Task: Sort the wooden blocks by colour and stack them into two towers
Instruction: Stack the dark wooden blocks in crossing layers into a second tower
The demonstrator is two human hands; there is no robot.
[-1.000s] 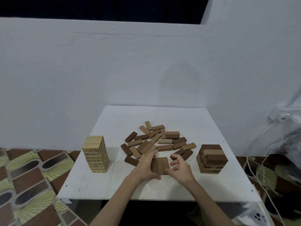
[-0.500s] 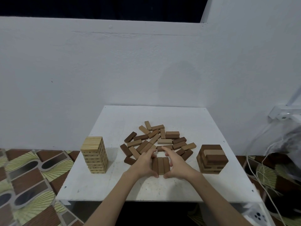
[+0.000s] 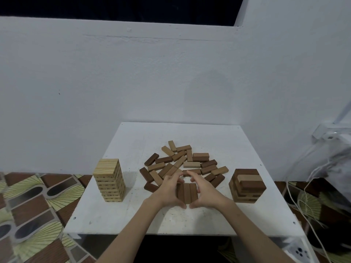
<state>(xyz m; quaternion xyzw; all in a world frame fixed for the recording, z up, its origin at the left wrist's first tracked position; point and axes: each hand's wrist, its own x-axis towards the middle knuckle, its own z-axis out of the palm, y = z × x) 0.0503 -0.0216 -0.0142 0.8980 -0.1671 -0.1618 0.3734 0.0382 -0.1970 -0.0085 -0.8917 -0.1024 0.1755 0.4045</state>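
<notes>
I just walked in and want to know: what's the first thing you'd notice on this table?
Two hands, the left hand and the right hand, cup a row of three brown blocks at the near middle of the white table. Behind them lies a scattered pile of brown blocks. A tall pale tower stands at the left, a shorter dark tower at the right.

Light: dim, cool and even, with no glare on the white counter (image 3: 133,215).
Shadows: soft; a faint rounded one on the wall (image 3: 209,88) above the counter's far edge; a short one right of the pale tower (image 3: 109,180).
Focus: slightly soft throughout; block grain smeared.
Distortion: wide-angle bowing at the edges.
Darkest: top strip and below the counter's near edge.
</notes>
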